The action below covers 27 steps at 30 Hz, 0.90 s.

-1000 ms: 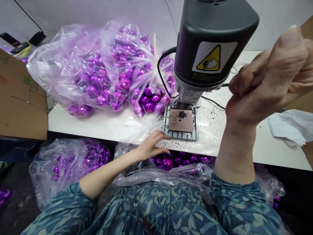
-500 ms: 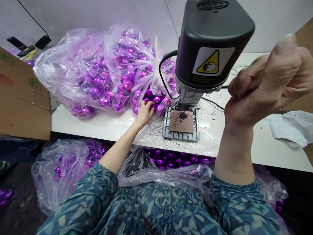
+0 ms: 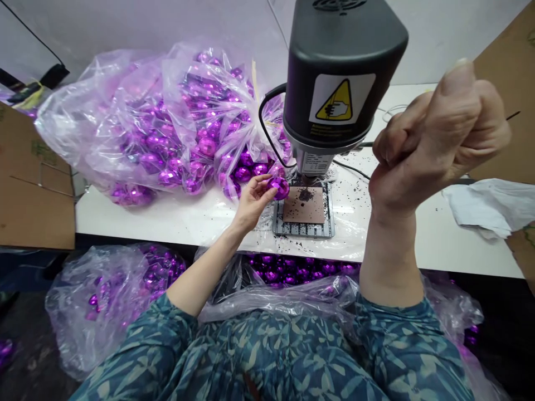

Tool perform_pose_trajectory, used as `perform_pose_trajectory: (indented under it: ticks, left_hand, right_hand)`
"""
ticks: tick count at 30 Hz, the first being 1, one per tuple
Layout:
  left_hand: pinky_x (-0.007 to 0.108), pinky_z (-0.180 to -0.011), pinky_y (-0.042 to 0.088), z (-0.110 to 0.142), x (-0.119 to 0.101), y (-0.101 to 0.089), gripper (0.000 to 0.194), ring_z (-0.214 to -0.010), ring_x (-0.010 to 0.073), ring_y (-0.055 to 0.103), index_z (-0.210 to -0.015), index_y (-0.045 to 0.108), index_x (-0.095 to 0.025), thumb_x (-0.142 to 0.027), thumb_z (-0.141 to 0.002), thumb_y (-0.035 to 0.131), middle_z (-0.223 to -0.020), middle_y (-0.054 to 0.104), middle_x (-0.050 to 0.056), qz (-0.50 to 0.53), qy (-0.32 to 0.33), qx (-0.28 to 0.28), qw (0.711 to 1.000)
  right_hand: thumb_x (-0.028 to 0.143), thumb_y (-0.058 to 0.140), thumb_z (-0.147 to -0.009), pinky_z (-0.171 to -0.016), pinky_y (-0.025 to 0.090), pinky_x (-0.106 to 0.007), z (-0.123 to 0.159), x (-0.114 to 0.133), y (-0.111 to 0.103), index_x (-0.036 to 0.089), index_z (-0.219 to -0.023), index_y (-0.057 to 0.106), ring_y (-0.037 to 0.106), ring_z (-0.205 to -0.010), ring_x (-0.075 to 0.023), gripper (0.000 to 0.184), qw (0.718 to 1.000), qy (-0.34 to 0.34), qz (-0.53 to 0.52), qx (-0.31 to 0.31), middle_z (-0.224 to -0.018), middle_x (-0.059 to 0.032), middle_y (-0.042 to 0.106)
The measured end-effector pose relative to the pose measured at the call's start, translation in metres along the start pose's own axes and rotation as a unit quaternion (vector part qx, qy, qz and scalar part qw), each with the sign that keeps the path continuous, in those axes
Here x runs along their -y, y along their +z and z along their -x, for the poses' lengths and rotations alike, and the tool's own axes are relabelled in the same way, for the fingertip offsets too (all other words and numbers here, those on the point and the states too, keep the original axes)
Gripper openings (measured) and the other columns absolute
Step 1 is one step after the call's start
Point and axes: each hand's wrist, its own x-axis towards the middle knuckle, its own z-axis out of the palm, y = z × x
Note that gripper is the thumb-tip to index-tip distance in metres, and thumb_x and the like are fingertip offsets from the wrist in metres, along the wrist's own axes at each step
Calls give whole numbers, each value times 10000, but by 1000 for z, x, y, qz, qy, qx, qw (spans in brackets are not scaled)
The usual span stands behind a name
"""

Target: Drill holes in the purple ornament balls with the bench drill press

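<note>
one shiny purple faceted ball sits at the left hand's fingertips, pinched by nearly closed fingers, at the left edge of the flat tan square board; right, the right hand is curled, its grip unclear.

- The left hand pinches a shiny purple ball between thumb and fingers, near the brown board.
- The right hand is curled closed beside the black machine head; whether it grips anything is hidden.
- The board lies on a slotted metal base, dark crumbs scattered over both.
- A tied clear bag of purple balls rests on the white table.
</note>
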Motion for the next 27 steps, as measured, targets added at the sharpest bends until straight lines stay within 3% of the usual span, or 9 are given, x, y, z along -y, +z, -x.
perform_pose_trajectory:
  ticks: [5, 10, 15, 20, 27]
  left_hand:
    - [456, -1025, 574, -1, 37, 23, 619, -1101, 220, 705, -1311, 589, -221, -506, -811, 817, -1201, 722, 104, -48, 15, 59, 997]
    - [464, -1051, 575, -5, 55, 31, 683, -1184, 257, 688, -1354, 563, -205, -552, -812, 794, -1306, 688, 143, -106, 21, 86, 990]
    - [447, -1056, 569, -1, 52, 36, 685, -1220, 266, 663, -1382, 546, -205, -498, -819, 804, -1329, 647, 142, -167, 84, 92, 978]
    - [455, -1071, 542, 4, 37, 41, 547, -1230, 268, 627, -1301, 602, -197, -387, -831, 807, -1300, 622, 127, -251, 145, 100, 952]
    - [452, -1049, 556, 4, 43, 50, 586, -1183, 265, 664, -1277, 573, -200, -358, -788, 854, -1282, 663, 123, -206, 65, 96, 972]
  right_hand:
    - [388, 635, -854, -402, 210, -230, 2, 0, 0, 189, -541, 353, 328, -348, -10, 466, 1000, -5, 5, -1, -416, 90, 324]
    - [541, 553, -857, -409, 213, -239, 4, 8, 0, 193, -550, 271, 324, -364, -11, 543, 997, 16, 70, 8, -429, 72, 279]
    - [540, 565, -851, -412, 206, -267, 5, 14, 2, 197, -564, 257, 321, -370, -27, 543, 998, 18, 65, 11, -447, 64, 267]
    - [481, 580, -881, -413, 217, -288, 6, 13, -1, 204, -584, 273, 310, -368, -47, 509, 998, 8, 50, 29, -459, 61, 267]
    - [614, 458, -907, -416, 257, -296, 8, 13, -4, 217, -616, 203, 297, -383, -54, 554, 989, 2, 141, 42, -457, 50, 241]
